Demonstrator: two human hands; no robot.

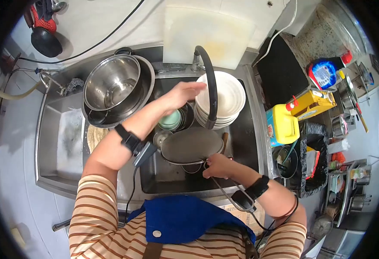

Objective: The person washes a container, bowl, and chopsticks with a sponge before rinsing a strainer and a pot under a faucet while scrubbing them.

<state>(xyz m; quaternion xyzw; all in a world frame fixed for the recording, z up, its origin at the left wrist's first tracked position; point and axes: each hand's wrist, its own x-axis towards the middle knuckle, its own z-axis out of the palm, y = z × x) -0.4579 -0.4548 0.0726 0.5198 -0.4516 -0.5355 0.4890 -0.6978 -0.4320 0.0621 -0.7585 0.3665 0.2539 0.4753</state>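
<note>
My right hand [219,166] is closed around the wire handle of a mesh strainer [191,144], whose grey mesh bowl is over the sink basin. My left hand [184,93] reaches past the strainer with its fingers stretched out, holding nothing that I can see. Its fingertips are near the black curved faucet [211,86] and the left edge of a stack of white plates or bowls [228,93]. Small green bowls [169,121] sit in the basin just below my left hand. A brown handle [225,140] sticks out beside the strainer.
Left of the basin, a steel pot [111,82] rests in a larger pan, near a second sink basin [47,146]. A white cutting board [207,36] leans behind the faucet. A yellow jug [284,124] and a black-lined bin [315,151] stand to the right.
</note>
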